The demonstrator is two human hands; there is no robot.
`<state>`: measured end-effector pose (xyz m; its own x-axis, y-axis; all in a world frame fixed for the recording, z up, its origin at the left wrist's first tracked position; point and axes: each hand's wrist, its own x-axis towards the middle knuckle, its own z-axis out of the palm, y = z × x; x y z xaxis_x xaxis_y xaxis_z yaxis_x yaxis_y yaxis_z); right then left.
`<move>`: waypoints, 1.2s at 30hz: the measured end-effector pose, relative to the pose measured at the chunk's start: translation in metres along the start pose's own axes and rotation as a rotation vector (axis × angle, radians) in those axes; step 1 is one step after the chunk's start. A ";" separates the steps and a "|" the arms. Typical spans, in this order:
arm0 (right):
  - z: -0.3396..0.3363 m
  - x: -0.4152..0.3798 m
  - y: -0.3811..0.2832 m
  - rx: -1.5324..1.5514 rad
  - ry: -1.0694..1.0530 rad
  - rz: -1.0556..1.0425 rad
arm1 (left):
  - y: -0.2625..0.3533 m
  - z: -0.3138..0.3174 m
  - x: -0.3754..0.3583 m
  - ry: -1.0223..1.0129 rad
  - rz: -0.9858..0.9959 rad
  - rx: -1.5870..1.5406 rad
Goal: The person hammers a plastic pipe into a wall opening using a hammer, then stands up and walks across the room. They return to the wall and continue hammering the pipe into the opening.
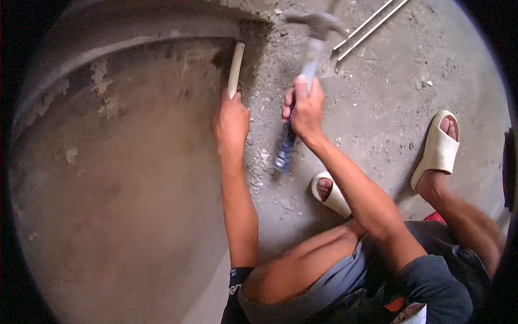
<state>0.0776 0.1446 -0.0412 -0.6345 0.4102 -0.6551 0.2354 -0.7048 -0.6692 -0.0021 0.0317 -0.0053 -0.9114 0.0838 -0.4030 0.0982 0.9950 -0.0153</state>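
Two tools in play, and the one that matters is the chisel (236,69), a pale, cream-coloured rod that looks plain and smooth. Its long axis runs nearly straight up and away from the left hand (231,121), leaning a touch to the right, and its far tip sits right at the chipped edge where the plaster wall (118,178) meets the floor. That hand is wrapped tight around the lower end, fingers closed on it, so only the upper length shows above the fist

Just to the right of that grip, the right hand (306,108) is clamped on the hammer (308,59), about halfway along the handle. Blue grip end pokes out below the fist, metal head is up past it and blurred. From the hammer fist, the chisel lies to the left and slightly further out, so the head is a bit right of and beyond the chisel's tip. Left hand is clearly the nearer one to the chisel, since it's holding it

Further out from both grips: grey rubble and dust on the concrete floor (388,108), a couple of thin metal rods (367,27) beyond the hammer head, and pale sandals (440,148) closer in on the right
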 end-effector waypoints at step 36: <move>0.007 -0.023 0.038 -0.017 -0.085 -0.159 | -0.064 0.010 -0.008 -0.021 0.019 -0.014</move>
<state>0.0960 0.1045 -0.0493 -0.7245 0.4646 -0.5091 0.1393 -0.6246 -0.7684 0.0026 -0.0332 -0.0102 -0.9008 0.1017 -0.4221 0.1098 0.9939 0.0053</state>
